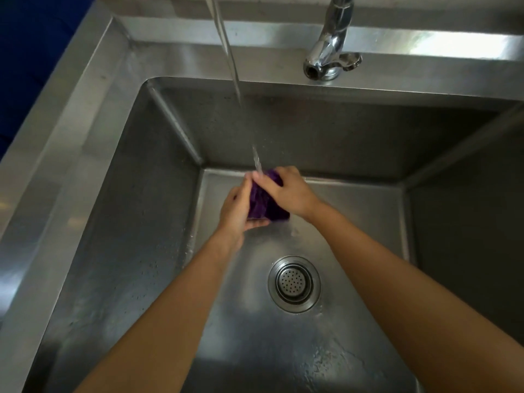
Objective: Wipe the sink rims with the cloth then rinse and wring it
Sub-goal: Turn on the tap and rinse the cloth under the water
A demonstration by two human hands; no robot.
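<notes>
Both forearms reach in from the near edge, passing either side of the drain strainer point(295, 283). The left hand point(236, 211) cups the cloth point(265, 205) from below, fingers curled round it; the right hand point(286, 191) clamps over it from above. The cloth is dark purple, bunched and creased, held above the floor of the sink point(85, 137), its long axis running away from the person. The water stream point(229, 58) lands on its far end, left of the faucet point(331, 52).

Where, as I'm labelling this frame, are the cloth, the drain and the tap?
cloth point(259, 205): head view, middle of its purple folds.
drain point(294, 283): head view, centre of the perforated strainer.
tap point(329, 48): head view, chrome body above its base.
</notes>
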